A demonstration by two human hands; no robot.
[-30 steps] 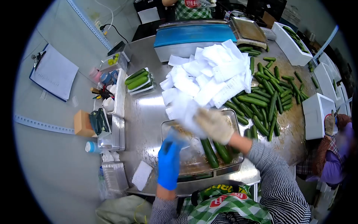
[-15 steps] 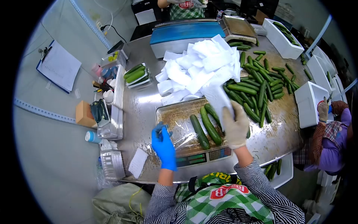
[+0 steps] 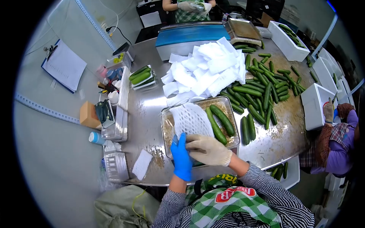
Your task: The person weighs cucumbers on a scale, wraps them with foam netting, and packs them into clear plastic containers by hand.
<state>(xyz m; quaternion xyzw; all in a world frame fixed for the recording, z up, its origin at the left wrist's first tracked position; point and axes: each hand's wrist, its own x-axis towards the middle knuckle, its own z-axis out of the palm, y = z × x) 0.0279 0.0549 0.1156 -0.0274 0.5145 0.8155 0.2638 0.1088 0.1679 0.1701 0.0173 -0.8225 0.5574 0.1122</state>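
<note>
A white foam net sleeve (image 3: 192,119) is spread above the left part of the metal weighing tray (image 3: 164,131). My left hand (image 3: 181,156), in a blue glove, pinches its near end. Close beside it, my right hand (image 3: 209,150), in a beige knit glove, has its bent fingers on the same end. On the tray, right of the sleeve, two cucumbers (image 3: 222,120) lie side by side. Whether another cucumber is inside or beneath the sleeve cannot be seen. Two more cucumbers (image 3: 245,130) rest on the table just right of the tray.
Behind the tray is a heap of white foam sleeves (image 3: 209,68), with a large cucumber pile (image 3: 266,91) to its right. Packed cucumbers (image 3: 141,77) and a loose sleeve (image 3: 142,164) lie to the left. White foam boxes (image 3: 317,106) line the right, near a co-worker (image 3: 338,146).
My right hand has brought the foam sleeve left over the tray, and my left hand has met it there. The leftmost cucumber on the tray is out of sight.
</note>
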